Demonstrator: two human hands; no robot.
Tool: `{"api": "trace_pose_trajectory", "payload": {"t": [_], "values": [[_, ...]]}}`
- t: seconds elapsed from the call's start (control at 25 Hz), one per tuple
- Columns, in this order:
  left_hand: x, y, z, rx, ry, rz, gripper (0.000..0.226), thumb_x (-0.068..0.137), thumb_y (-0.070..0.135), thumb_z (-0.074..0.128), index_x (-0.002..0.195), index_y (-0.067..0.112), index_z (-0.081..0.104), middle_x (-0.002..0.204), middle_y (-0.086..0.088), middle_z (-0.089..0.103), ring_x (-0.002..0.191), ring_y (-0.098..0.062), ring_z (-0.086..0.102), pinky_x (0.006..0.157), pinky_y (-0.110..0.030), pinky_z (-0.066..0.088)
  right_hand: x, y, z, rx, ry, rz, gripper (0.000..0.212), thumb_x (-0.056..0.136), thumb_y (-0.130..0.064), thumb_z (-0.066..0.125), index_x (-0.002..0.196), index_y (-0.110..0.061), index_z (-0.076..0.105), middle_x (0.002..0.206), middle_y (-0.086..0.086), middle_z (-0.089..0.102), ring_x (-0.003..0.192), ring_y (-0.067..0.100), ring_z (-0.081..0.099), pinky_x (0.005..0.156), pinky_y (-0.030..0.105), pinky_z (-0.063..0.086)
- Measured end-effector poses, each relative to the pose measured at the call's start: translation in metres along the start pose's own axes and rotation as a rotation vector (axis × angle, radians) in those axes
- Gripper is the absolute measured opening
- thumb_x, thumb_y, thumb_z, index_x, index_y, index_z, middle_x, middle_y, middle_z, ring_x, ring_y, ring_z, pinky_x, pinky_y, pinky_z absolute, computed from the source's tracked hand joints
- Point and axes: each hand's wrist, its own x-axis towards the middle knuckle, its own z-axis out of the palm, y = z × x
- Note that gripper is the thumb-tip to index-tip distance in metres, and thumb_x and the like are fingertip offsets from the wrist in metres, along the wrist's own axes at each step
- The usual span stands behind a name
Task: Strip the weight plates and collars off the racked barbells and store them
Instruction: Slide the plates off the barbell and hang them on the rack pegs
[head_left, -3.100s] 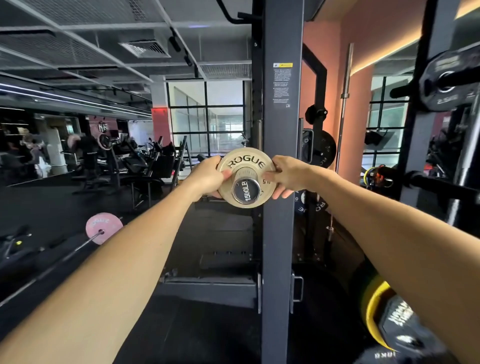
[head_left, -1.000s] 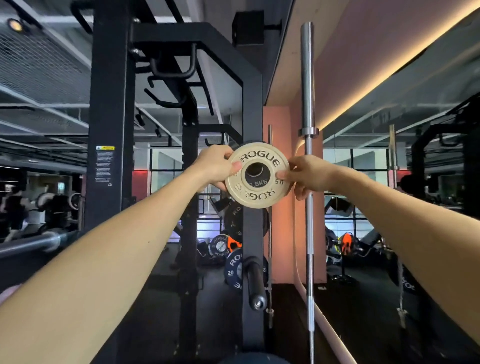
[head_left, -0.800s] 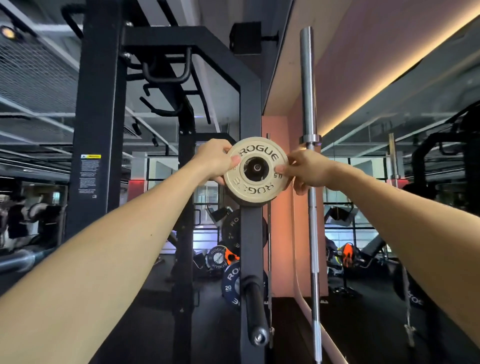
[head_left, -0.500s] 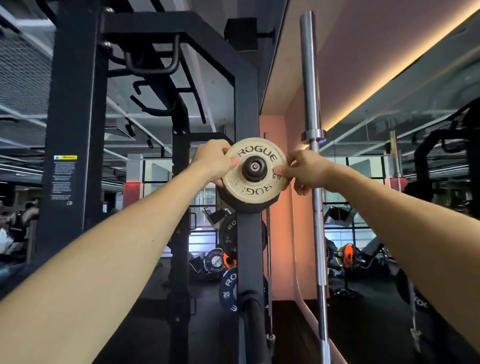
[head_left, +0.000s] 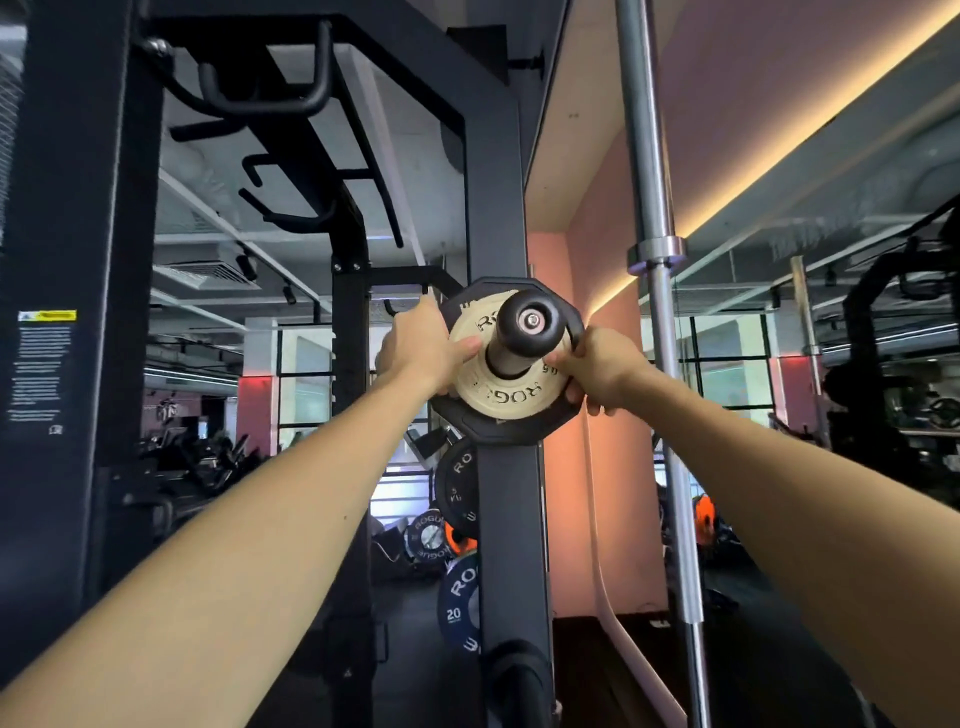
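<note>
Plate, small, cream-coloured, centre of frame: threaded onto a black storage peg jutting from the rack upright, with a larger black plate just behind it, both hands holding it square, probably so the bore rides the peg cleanly. Left hand and right hand: fingers curled round opposite rim edges, thumbs on the face. Clearance: a vertical steel barbell stands near the right hand, and another peg and stored plates occupy the lower centre.

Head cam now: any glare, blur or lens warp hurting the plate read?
Head view: wide-angle bowing on the forearms at the edges; cream plate sharp and evenly lit, its lettering partly hidden by the storage peg; ceiling light strip blown out; background gym dim, soft.
</note>
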Motion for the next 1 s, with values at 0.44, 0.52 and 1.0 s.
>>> {"api": "trace_pose_trajectory", "payload": {"t": [0.44,0.52,1.0], "values": [[-0.007,-0.021,0.017,0.021,-0.093,0.121,0.022,0.079,0.014,0.063,0.09,0.023,0.046,0.099,-0.004,0.057,0.089,-0.031,0.055,0.068,-0.035,0.041,-0.007,0.015,0.029,-0.044,0.089,0.037,0.037,0.093,-0.046,0.052,0.098,-0.009,0.05,0.075,0.009,0.061,0.063,0.03,0.065,0.049,0.029,0.048],[-0.025,-0.026,0.005,0.028,-0.21,0.136,0.035,0.073,0.018,0.074,0.096,0.025,0.048,0.1,-0.004,0.056,0.092,-0.03,0.057,0.074,-0.037,0.049,-0.025,0.014,0.033,-0.171,0.041,-0.011,0.034,0.09,-0.045,0.055,0.095,-0.012,0.047,0.078,0.004,0.055,0.077,0.03,0.058,0.065,0.029,0.041],[-0.237,-0.08,-0.091,0.189,-0.617,-0.124,0.059,0.069,0.059,0.075,0.117,0.031,0.056,0.128,0.0,0.055,0.116,-0.022,0.053,0.099,-0.04,0.045,-0.224,0.007,0.071,-0.164,-0.492,-0.019,0.046,0.081,-0.051,0.067,0.113,-0.023,0.051,0.121,-0.001,0.058,0.107,0.021,0.056,0.096,0.034,0.045]]}}
